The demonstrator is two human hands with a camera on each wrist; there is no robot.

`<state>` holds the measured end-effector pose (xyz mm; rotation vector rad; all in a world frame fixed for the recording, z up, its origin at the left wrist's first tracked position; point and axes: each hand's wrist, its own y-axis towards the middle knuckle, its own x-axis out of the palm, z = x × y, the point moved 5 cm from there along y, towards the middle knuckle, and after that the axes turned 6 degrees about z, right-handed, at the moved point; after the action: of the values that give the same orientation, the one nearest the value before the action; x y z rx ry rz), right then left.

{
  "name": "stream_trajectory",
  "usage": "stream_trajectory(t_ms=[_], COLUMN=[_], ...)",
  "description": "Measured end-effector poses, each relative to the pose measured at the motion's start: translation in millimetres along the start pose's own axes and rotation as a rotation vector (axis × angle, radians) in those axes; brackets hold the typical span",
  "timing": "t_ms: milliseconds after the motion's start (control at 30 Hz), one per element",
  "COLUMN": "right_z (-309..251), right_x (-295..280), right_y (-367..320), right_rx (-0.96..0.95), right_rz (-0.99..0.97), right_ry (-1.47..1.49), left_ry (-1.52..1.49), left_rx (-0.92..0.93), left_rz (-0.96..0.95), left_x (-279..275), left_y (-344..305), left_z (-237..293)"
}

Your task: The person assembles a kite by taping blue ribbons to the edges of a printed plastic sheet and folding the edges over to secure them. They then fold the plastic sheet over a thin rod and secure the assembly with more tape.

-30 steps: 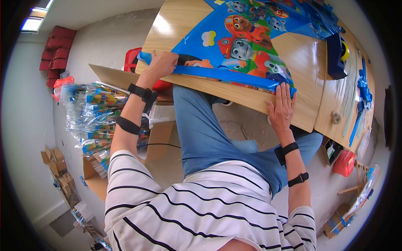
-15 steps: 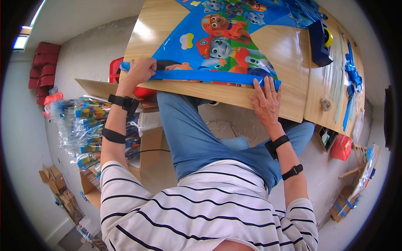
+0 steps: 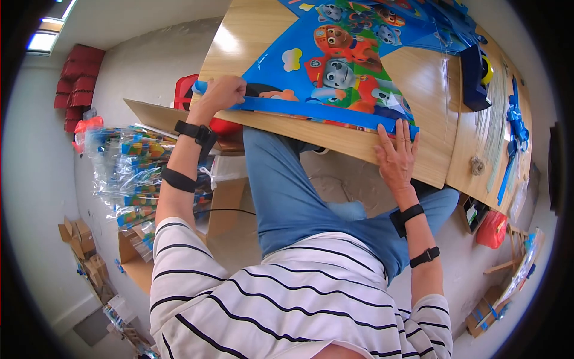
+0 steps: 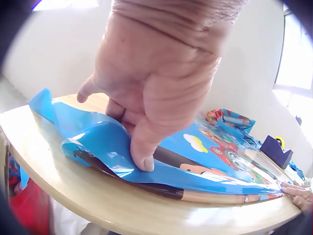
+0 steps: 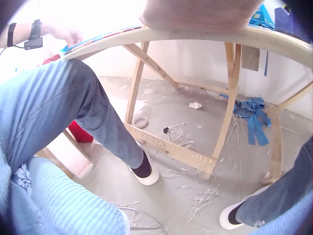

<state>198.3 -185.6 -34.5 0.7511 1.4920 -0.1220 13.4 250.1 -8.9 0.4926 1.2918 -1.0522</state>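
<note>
A glossy blue plastic sheet (image 3: 353, 75) printed with cartoon dogs lies on the wooden table (image 3: 424, 69), its near edge folded over into a plain blue strip (image 3: 311, 112). At the strip's left end my left hand (image 3: 220, 96) grips the fold. The left wrist view shows the thumb (image 4: 143, 155) pressed on the blue film and the other fingers curled in behind it; a loose end of film (image 4: 73, 120) rises beyond them. My right hand (image 3: 397, 157) rests on the strip's right end with fingers extended. In the right wrist view only part of that hand (image 5: 200, 14) shows, above the table edge.
A dark blue tape dispenser (image 3: 475, 78) with yellow tape stands at the right. Past it lie a twine ball (image 3: 477, 166) and blue ribbon (image 3: 515, 122). At the left, a cardboard box (image 3: 226, 206) sits beside a heap of clear-wrapped printed packages (image 3: 140, 173).
The head view swung over and back. My right fingers have spread apart slightly on the strip's end. The left hand keeps its grip at the left end, and the sheet lies as before.
</note>
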Motion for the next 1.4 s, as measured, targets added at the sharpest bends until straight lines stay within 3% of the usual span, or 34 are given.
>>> stream_trajectory(t_ms=[400,600,700,800,900,967,1133,1400], right_z=[0.9,-0.1,-0.2,0.2,0.0,0.3,1.0,-0.2], right_x=[1.0,-0.2,-0.6,0.1,0.2,0.7,1.4,-0.5], right_y=[-1.1,-0.6,-0.1,-0.3,-0.4,-0.8,0.6,-1.3], right_rx=[-0.012,-0.013,-0.015,-0.015,-0.018,-0.019,-0.021,-0.015], right_rz=[0.001,0.000,0.003,0.004,0.007,0.011,-0.001,0.018], right_ry=[-0.014,-0.013,-0.014,-0.019,-0.023,-0.028,-0.036,0.006], left_ry=[0.109,-0.195,-0.164,-0.060,0.136,-0.076,0.000,-0.103], left_rx=[-0.031,-0.114,-0.180,-0.006,0.153,0.199,0.420,0.264], left_rz=[0.063,0.042,0.082,0.509,0.751,0.686,0.564,0.518], left_x=[-1.3,-9.0,-14.1,-27.1,-37.5,-29.9,23.6,54.1], left_y=[-1.1,-4.7,-10.9,-21.7,-44.3,-63.0,-86.6,-89.8], left_z=[0.2,-31.8,-45.7,-47.9,-1.9,49.8,133.9,139.6])
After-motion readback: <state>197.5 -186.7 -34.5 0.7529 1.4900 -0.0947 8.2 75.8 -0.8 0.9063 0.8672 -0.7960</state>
